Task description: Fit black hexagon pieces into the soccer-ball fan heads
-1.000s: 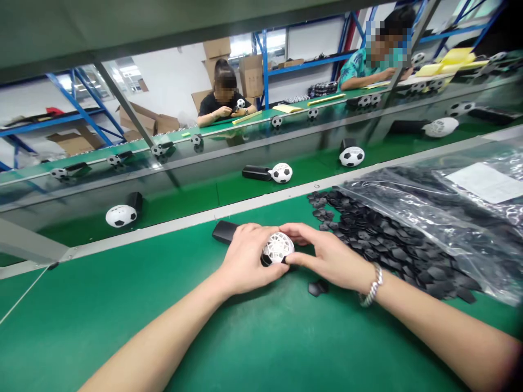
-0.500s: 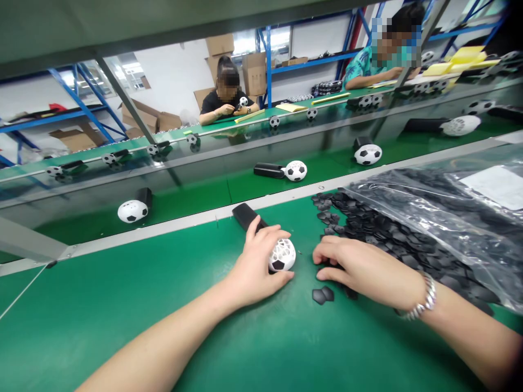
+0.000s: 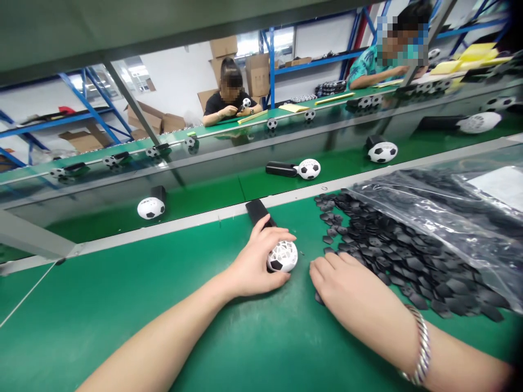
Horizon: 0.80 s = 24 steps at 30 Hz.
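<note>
My left hand (image 3: 259, 261) is wrapped round a white football-shaped piece (image 3: 284, 256) with black patches, resting on the green table. Its black handle (image 3: 260, 211) points up and left beyond my fingers. Open lattice shows on the ball's top, and one black pentagon faces me. To the right, my right hand (image 3: 347, 286) lies palm down at the near left edge of a pile of black pentagon pieces (image 3: 396, 245). Its fingers are bent down together; what they hold, if anything, is hidden, though a bit of black shows beneath them.
Beyond the metal rail (image 3: 204, 212), a green belt (image 3: 220, 188) carries several ball pieces with black handles. A clear plastic bag (image 3: 449, 218) lies over the pile at right. Two people sit across the line; a metal post stands at left.
My right hand has moved nearer and turned palm down, over the spot where two loose black pieces lay. My left hand still holds the ball. The pieces on the near belt appear further right.
</note>
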### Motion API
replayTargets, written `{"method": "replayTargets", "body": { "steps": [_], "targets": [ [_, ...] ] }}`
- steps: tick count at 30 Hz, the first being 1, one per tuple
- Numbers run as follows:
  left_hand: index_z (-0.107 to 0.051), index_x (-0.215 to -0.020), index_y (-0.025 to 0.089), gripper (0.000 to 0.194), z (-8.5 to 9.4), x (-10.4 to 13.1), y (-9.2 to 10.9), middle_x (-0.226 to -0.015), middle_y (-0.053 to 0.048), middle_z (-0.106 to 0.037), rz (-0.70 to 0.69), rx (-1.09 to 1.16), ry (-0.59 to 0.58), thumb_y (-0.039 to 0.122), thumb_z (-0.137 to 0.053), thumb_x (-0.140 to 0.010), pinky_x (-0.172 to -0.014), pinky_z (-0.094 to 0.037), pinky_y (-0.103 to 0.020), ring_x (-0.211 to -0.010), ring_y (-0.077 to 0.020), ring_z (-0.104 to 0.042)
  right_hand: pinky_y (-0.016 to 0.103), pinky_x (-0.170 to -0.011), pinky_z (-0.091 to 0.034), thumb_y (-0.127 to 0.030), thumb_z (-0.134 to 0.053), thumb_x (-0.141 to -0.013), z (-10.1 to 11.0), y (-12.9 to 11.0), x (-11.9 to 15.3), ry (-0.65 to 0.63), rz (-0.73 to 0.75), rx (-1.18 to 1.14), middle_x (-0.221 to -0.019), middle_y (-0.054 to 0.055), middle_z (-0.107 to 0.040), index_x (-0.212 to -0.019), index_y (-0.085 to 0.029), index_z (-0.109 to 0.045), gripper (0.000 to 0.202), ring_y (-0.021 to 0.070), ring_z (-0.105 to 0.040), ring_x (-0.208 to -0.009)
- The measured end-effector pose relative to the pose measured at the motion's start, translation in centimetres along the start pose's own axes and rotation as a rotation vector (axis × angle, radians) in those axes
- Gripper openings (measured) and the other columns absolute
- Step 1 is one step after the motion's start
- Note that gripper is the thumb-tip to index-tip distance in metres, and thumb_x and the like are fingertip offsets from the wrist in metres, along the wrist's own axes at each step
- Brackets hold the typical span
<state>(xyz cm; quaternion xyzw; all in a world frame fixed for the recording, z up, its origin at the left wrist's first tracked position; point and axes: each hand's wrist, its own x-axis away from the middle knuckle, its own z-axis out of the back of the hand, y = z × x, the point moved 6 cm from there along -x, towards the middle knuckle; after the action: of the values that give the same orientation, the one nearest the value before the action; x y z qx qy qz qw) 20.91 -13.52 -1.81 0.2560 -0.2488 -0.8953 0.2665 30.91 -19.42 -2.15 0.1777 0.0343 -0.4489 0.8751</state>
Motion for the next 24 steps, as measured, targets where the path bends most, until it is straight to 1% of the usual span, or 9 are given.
{"method": "replayTargets", "body": {
  "steps": [5, 7, 9, 12, 14, 17, 19, 22, 24],
  "targets": [
    [-0.044, -0.114, 0.024, 0.059, 0.1, 0.1, -0.1, -0.118, -0.006, -0.052, -0.024, 0.062, -0.053, 0.014, -0.066, -0.060, -0.112, -0.007, -0.049, -0.122, -0.0246, -0.040, 0.035, -0.061, -0.045, -0.003, -0.058, -0.071, -1.5, 2.7, -0.6, -0.042, -0.089, -0.179, -0.067, 0.006, -0.062, -0.071, -0.015, -0.063, 0.012, 0.0218, -0.057, -0.062],
    [-0.045, -0.115, 0.024, 0.059, 0.2, 0.2, -0.1, -0.120, -0.006, -0.051, -0.029, 0.081, -0.085, 0.015, -0.067, -0.061, -0.111, -0.008, -0.051, -0.124, -0.0264, -0.036, 0.034, -0.065, -0.046, -0.005, -0.053, -0.077, -1.6, 3.8, -0.7, -0.010, -0.125, -0.313, -0.074, 0.005, -0.065, -0.081, -0.016, -0.064, 0.016, 0.0208, -0.060, -0.068],
    [-0.045, -0.115, 0.024, 0.060, 0.3, 0.3, -0.2, -0.123, -0.007, -0.050, -0.020, 0.092, -0.102, 0.014, -0.067, -0.060, -0.110, -0.010, -0.052, -0.128, -0.0285, -0.030, 0.029, -0.065, -0.047, -0.011, -0.052, -0.082, -1.2, 4.7, -0.6, 0.054, -0.197, -0.521, -0.079, 0.003, -0.067, -0.090, -0.019, -0.062, 0.016, 0.0181, -0.062, -0.070],
    [-0.047, -0.115, 0.022, 0.061, 0.4, 0.3, -0.3, -0.124, -0.008, -0.050, -0.016, 0.107, -0.117, 0.013, -0.067, -0.058, -0.109, -0.011, -0.052, -0.132, -0.0304, -0.023, 0.023, -0.059, -0.048, -0.020, -0.050, -0.084, -0.7, 5.3, -0.5, 0.087, -0.302, -0.804, -0.075, -0.002, -0.067, -0.086, -0.022, -0.060, 0.010, 0.0134, -0.061, -0.064],
    [-0.047, -0.115, 0.023, 0.061, 0.5, 0.3, -0.3, -0.124, -0.007, -0.050, -0.023, 0.111, -0.122, 0.012, -0.067, -0.058, -0.109, -0.011, -0.052, -0.132, -0.0305, -0.022, 0.023, -0.060, -0.047, -0.023, -0.049, -0.085, -0.5, 5.1, -0.6, 0.082, -0.286, -0.863, -0.075, -0.002, -0.067, -0.081, -0.022, -0.061, 0.012, 0.0132, -0.061, -0.066],
    [-0.046, -0.116, 0.025, 0.061, 0.4, 0.3, -0.2, -0.125, -0.007, -0.049, -0.011, 0.096, -0.124, 0.014, -0.067, -0.060, -0.108, -0.014, -0.053, -0.132, -0.0298, -0.022, 0.028, -0.069, -0.046, -0.022, -0.045, -0.088, -0.5, 4.7, -0.8, 0.072, -0.189, -0.765, -0.082, 0.002, -0.066, -0.084, -0.019, -0.063, 0.018, 0.0162, -0.060, -0.075],
    [-0.048, -0.116, 0.025, 0.060, 0.1, 0.4, 0.0, -0.129, -0.008, -0.046, 0.037, 0.069, -0.113, 0.024, -0.071, -0.061, -0.107, -0.018, -0.052, -0.133, -0.0302, -0.019, 0.032, -0.070, -0.044, -0.020, -0.043, -0.089, -0.9, 4.5, -0.9, 0.047, -0.135, -0.611, -0.080, 0.004, -0.064, -0.084, -0.018, -0.063, 0.021, 0.0184, -0.059, -0.074],
    [-0.055, -0.111, 0.026, 0.048, 0.1, 0.6, 0.5, -0.132, -0.009, -0.042, 0.163, -0.048, 0.022, 0.041, -0.069, -0.068, -0.104, -0.023, -0.053, -0.133, -0.0310, -0.018, 0.034, -0.067, -0.040, -0.017, -0.045, -0.088, -1.1, 4.1, -0.8, 0.017, -0.079, -0.374, -0.072, 0.004, -0.061, -0.078, -0.016, -0.063, 0.021, 0.0198, -0.057, -0.070],
    [-0.061, -0.102, 0.028, 0.028, 0.3, 0.7, 1.5, -0.126, -0.006, -0.048, 0.172, -0.185, 0.135, 0.038, -0.062, -0.076, -0.104, -0.020, -0.054, -0.129, -0.0297, -0.025, 0.034, -0.066, -0.039, -0.014, -0.047, -0.086, -0.9, 3.5, -0.7, 0.018, -0.035, -0.299, -0.071, 0.004, -0.060, -0.076, -0.015, -0.062, 0.018, 0.0197, -0.055, -0.068]
  ]
}}
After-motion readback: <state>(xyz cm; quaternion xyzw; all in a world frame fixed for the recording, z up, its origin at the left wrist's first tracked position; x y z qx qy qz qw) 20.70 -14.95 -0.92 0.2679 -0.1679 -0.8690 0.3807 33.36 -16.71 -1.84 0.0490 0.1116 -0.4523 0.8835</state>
